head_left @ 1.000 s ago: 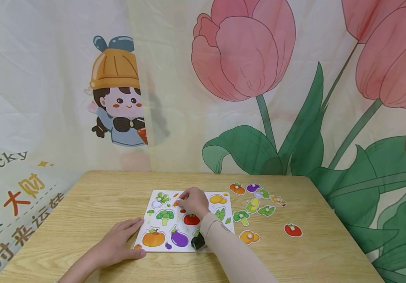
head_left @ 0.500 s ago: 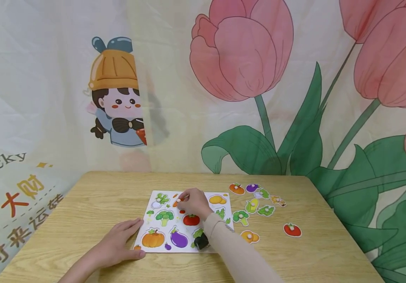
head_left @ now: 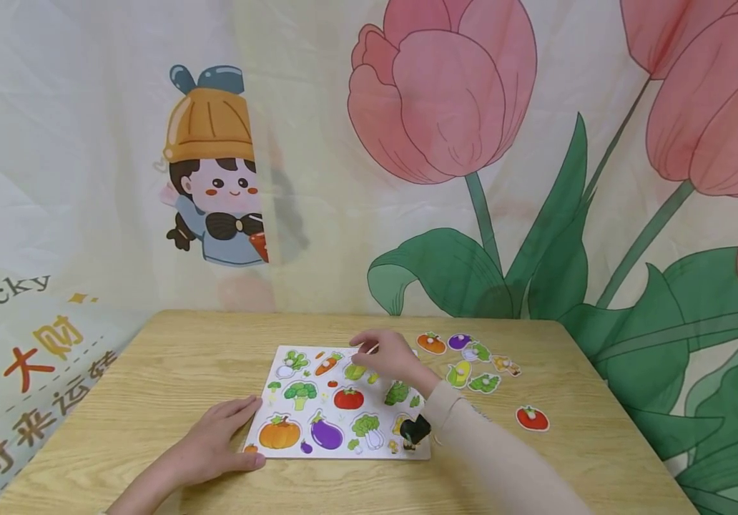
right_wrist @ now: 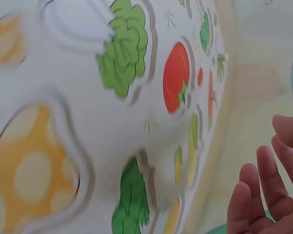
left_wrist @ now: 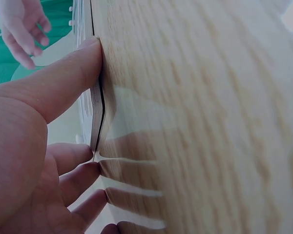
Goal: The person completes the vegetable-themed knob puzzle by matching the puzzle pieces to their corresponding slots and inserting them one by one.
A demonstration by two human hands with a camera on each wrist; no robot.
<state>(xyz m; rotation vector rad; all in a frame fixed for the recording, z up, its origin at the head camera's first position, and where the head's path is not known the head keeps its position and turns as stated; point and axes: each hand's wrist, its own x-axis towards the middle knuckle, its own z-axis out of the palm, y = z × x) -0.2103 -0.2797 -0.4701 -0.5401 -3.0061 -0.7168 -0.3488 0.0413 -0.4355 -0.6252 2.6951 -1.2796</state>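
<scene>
A white vegetable puzzle board [head_left: 328,453] lies on the wooden table. My left hand [head_left: 217,440] rests at its lower left corner, fingers along the left side and thumb at the front edge. In the left wrist view, the thumb [left_wrist: 71,78] touches the board's edge. Over the back of the board hovers my right hand [head_left: 390,355], fingers loosely bent and nothing in them; the right wrist view shows its empty fingers [right_wrist: 266,190] too. A knobbed carrot piece [head_left: 327,365] sits in its slot beside a knobbed radish piece [head_left: 292,363].
Several loose knobbed pieces lie right of the board, among them a pumpkin [head_left: 431,343], an eggplant [head_left: 459,342], a corn piece [head_left: 459,374] and a tomato [head_left: 532,418]. The right sleeve [head_left: 504,458] hides other pieces. A printed curtain [head_left: 317,214] hangs behind the table [head_left: 169,372].
My right hand has let go of the carrot piece and moved right and slightly up, uncovering it. The left hand has not moved. The right sleeve now covers the broccoli and orange round pieces.
</scene>
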